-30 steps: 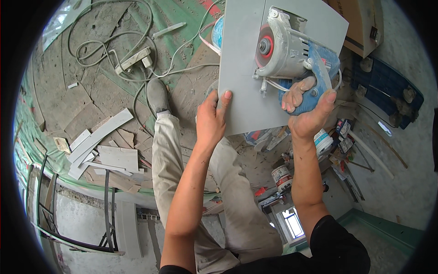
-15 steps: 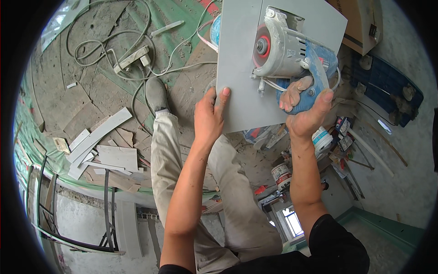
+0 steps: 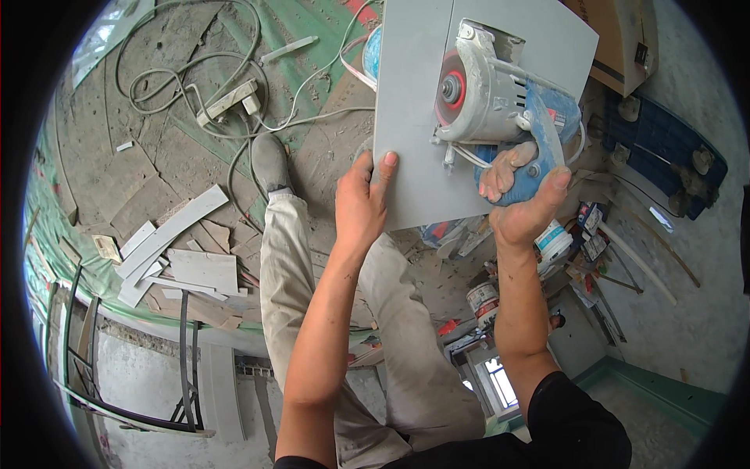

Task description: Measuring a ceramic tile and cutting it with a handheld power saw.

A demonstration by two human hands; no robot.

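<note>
A large grey tile (image 3: 412,94) reaches up from in front of my legs, with a thin dark line running across its face. My left hand (image 3: 364,191) grips the tile's lower left edge, thumb on the face and fingers behind it. In my right hand (image 3: 525,187) is the blue handle of a handheld tile cutter (image 3: 496,98), my fingers wrapped round the grip. Its dusty metal base and guard lie against the tile near that line. The round blade with its red centre faces left; whether it is spinning I cannot tell.
A power strip (image 3: 226,103) with looping grey cable lies on the dusty floor at left. Tile offcuts (image 3: 205,270) are piled below it. At right stand a cardboard box (image 3: 613,43), a blue platform (image 3: 664,148) and paint buckets (image 3: 484,301). A metal frame (image 3: 125,414) is at lower left.
Almost nothing differs. The whole scene sits slightly further right and lower in the picture; both hands keep the same hold on the tile and the tile cutter.
</note>
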